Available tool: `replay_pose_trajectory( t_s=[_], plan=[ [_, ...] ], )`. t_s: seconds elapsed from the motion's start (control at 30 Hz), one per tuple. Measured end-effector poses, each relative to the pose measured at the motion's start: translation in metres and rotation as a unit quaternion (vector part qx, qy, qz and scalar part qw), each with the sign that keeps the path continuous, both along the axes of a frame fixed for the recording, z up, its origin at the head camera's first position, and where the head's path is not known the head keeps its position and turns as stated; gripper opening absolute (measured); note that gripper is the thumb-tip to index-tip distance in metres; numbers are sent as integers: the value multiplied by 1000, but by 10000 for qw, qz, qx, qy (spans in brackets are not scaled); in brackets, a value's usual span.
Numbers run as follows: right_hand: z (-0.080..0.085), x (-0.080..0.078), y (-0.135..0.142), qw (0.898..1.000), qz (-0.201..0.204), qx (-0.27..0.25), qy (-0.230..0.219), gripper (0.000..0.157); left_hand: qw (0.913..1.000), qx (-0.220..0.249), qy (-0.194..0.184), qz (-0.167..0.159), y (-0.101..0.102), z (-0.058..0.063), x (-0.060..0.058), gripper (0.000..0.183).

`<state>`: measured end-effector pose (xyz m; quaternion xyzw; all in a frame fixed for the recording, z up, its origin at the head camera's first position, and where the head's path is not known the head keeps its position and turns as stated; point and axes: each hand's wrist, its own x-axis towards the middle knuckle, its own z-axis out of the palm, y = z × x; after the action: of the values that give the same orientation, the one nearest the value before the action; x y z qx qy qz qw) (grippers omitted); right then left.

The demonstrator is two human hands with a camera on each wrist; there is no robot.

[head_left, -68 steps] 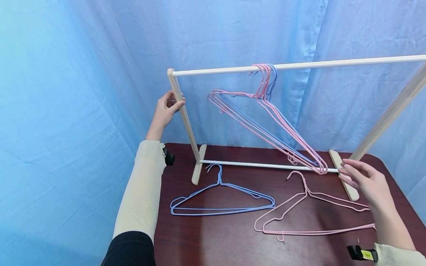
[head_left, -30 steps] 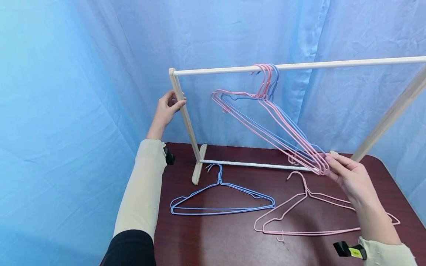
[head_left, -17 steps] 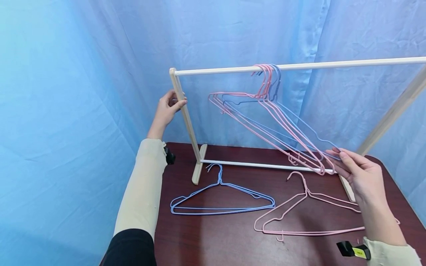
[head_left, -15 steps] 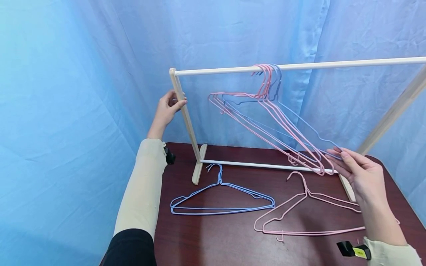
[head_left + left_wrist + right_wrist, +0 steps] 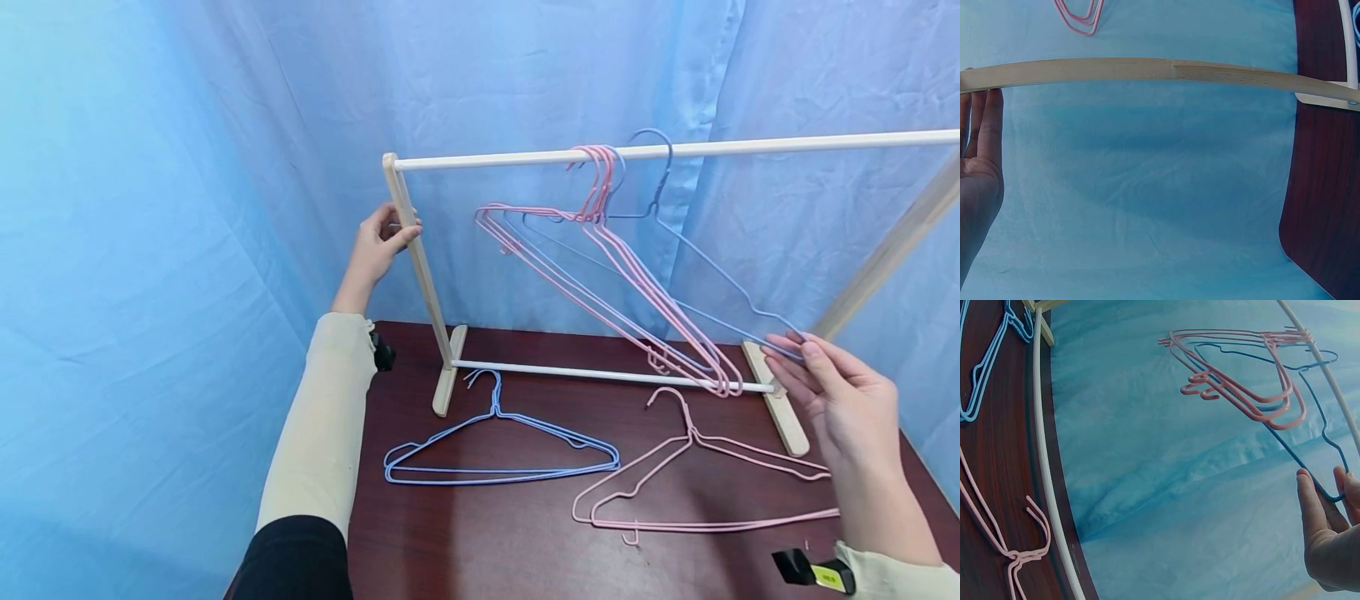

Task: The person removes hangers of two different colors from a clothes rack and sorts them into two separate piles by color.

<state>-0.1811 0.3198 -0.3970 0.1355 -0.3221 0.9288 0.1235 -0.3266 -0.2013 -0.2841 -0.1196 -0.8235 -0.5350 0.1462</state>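
Note:
My right hand (image 5: 851, 408) pinches the lower right corner of a blue wire hanger (image 5: 656, 205). Its hook arches a little above the top rail (image 5: 795, 145), to the right of the other hung hangers. In the right wrist view, that blue hanger (image 5: 1285, 445) slants up from my thumb and fingertips. Several pink hangers (image 5: 602, 196) hang bunched from the rail, with another blue one just behind them. My left hand (image 5: 372, 248) holds the wooden left post (image 5: 426, 292) of the rack between thumb and fingers. In the left wrist view, its fingers (image 5: 990, 128) reach the post's edge.
Blue hangers (image 5: 495, 410) lie stacked on the dark red table (image 5: 480, 558), in front of the rack's left foot (image 5: 444, 392). Pink hangers (image 5: 690, 431) lie to their right, under my right forearm. A white lower rail (image 5: 555, 370) spans the feet. Blue curtains surround everything.
My right hand reached the hung hangers, took a blue one by its corner and drew it rightward, apart from the pink ones. Its hook has risen. My left hand stays on the post.

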Motion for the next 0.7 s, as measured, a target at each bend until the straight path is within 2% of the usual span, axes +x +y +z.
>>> replay_pose_trajectory(
  t_s=[0.07, 0.3, 0.47, 0.7],
  plan=[
    [0, 2, 4, 10000, -65, 11, 3, 31, 10000, -2, 19, -3, 0, -1, -1, 34],
    [-3, 10, 13, 9996, -215, -65, 148, 32, 9999, 87, 103, -20, -10, -21, -29, 37],
    [-4, 16, 17, 9981, -536, -47, 305, 32, 9998, 125, 173, -53, -12, -24, -32, 37],
    [-7, 22, 27, 9970, -471, -315, 526, 35, 9996, 148, 236, -74, -12, -24, -30, 34]
  ],
)
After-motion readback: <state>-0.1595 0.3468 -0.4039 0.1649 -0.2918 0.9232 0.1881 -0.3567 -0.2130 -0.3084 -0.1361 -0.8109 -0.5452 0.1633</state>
